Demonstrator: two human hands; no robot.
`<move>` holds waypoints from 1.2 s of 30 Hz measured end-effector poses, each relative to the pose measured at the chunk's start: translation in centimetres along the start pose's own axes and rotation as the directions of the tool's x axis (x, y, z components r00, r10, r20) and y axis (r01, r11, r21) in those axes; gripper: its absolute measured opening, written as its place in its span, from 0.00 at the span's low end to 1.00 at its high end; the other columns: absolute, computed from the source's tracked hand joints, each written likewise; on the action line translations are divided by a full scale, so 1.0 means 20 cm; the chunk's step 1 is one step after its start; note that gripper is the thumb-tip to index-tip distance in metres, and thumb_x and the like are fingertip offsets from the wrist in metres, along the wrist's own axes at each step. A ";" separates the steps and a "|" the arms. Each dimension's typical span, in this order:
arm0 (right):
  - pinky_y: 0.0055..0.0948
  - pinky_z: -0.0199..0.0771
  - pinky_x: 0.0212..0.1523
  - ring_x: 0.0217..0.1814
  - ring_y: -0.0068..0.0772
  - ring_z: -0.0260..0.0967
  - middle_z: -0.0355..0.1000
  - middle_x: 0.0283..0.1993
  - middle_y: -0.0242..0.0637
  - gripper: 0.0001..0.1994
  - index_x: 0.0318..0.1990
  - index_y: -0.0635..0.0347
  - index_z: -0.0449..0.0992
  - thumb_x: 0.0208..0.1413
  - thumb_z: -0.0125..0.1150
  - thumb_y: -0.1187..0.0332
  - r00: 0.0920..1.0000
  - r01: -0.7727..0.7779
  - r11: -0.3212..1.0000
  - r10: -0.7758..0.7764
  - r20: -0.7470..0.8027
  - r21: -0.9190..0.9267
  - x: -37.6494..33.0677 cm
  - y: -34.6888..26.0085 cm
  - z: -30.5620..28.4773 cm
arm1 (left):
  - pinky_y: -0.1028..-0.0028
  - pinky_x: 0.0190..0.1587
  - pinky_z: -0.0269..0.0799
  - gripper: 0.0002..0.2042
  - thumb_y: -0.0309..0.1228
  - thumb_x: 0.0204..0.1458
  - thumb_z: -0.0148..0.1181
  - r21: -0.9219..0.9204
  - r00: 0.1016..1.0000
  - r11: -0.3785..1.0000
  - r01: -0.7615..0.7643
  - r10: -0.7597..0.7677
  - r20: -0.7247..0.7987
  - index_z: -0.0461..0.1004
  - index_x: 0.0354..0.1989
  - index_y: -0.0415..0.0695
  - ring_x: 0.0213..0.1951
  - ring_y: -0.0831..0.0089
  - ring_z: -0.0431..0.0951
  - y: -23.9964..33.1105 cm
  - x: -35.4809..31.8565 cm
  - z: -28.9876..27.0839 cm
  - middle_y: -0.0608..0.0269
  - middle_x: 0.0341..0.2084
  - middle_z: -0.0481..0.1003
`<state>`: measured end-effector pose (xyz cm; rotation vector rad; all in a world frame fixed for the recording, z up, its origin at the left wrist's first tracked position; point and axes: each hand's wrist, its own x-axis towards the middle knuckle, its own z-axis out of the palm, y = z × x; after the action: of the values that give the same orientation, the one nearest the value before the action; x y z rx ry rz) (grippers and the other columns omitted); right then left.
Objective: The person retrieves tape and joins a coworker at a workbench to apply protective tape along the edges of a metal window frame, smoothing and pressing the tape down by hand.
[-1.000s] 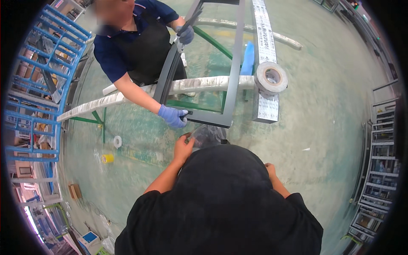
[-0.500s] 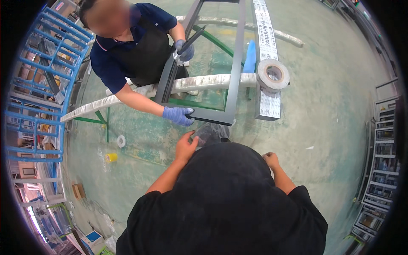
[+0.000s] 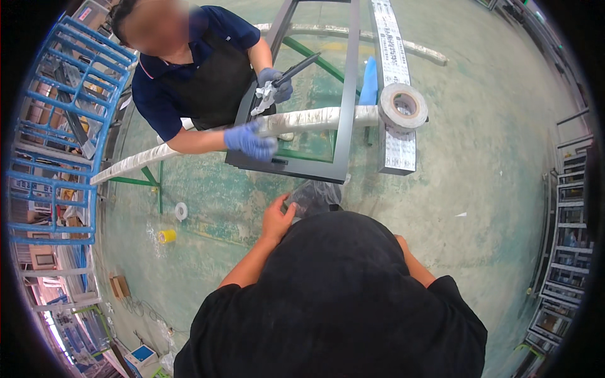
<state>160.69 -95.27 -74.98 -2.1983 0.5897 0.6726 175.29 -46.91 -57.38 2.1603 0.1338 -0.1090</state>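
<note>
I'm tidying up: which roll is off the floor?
The large grey roll, on the printed beam; the white roll and yellow roll are on the floor.

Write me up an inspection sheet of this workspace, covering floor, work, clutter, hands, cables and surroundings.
Surface: scuffed green-painted concrete floor.
Job's things: dark grey rectangular metal frame above a long white-wrapped beam; clear crumpled plastic bag near its lower end.
Clutter: yellow tape roll and white ring-shaped roll on the floor.
Hands: bare left hand at the bag, grip unclear; bare right hand mostly hidden by the black shirt.
Cables: thin dark cable loose on the floor, lower left.
Surroundings: blue tubular metal rack at left; co-worker in a dark apron beside the frame.
</note>
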 end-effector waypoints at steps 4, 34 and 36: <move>0.47 0.83 0.51 0.49 0.61 0.85 0.84 0.42 0.62 0.18 0.42 0.67 0.88 0.57 0.71 0.58 0.998 0.057 0.997 -0.056 0.010 -0.052 0.00 0.08 0.02 | 0.52 0.71 0.68 0.30 0.38 0.61 0.69 0.141 0.987 0.981 -0.136 0.146 -0.067 0.73 0.70 0.39 0.70 0.41 0.71 0.06 0.00 -0.01 0.40 0.70 0.71; 0.47 0.82 0.54 0.52 0.61 0.84 0.85 0.43 0.61 0.19 0.42 0.66 0.88 0.54 0.72 0.56 0.998 -0.066 0.995 0.066 0.003 -0.074 -0.03 0.01 0.02 | 0.55 0.68 0.73 0.37 0.56 0.55 0.69 0.371 0.817 0.769 0.521 -0.574 0.043 0.82 0.61 0.33 0.64 0.41 0.80 -0.83 -0.19 -0.09 0.32 0.59 0.80; 0.47 0.82 0.54 0.51 0.62 0.84 0.84 0.43 0.61 0.19 0.42 0.65 0.88 0.53 0.73 0.56 0.999 -0.045 0.996 0.046 0.005 -0.079 -0.01 0.02 0.02 | 0.55 0.68 0.73 0.35 0.55 0.55 0.69 0.364 0.803 0.758 0.542 -0.595 0.042 0.84 0.59 0.34 0.64 0.42 0.80 -0.93 -0.26 -0.08 0.33 0.59 0.81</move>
<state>160.13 -95.15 -75.29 -2.2605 0.6212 0.7382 167.68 -35.43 -71.10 2.3672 0.7372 -0.7024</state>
